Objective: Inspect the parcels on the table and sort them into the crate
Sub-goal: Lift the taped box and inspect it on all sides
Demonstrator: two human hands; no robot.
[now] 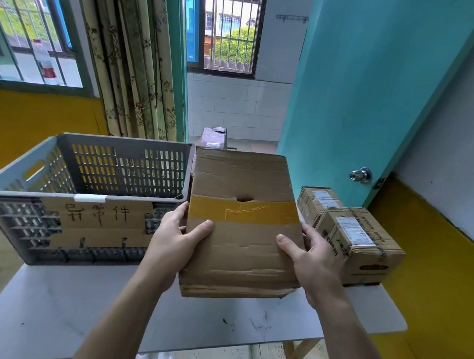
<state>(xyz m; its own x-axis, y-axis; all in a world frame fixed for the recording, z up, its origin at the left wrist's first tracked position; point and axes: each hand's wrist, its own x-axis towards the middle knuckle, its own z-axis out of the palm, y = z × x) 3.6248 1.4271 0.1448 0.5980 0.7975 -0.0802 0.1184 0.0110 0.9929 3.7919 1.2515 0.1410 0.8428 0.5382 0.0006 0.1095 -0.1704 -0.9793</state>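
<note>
A worn brown cardboard parcel (243, 185) with a yellow tape band and a small hole in its top is held above the white table (86, 303). My left hand (176, 236) grips its left side with the thumb on top. My right hand (313, 254) grips its right side the same way. To the left stands a grey perforated plastic crate (93, 171) with a handwritten cardboard sign on its front; no parcel shows inside it. Two more taped parcels sit at the right: a near one (364, 249) and a far one (318, 202).
Another parcel (213, 138) lies on the floor beyond the table, in the doorway. A teal door with a knob (361, 175) stands open at the right, close to the table's right edge. Curtains (134, 64) and a yellow wall lie behind the crate.
</note>
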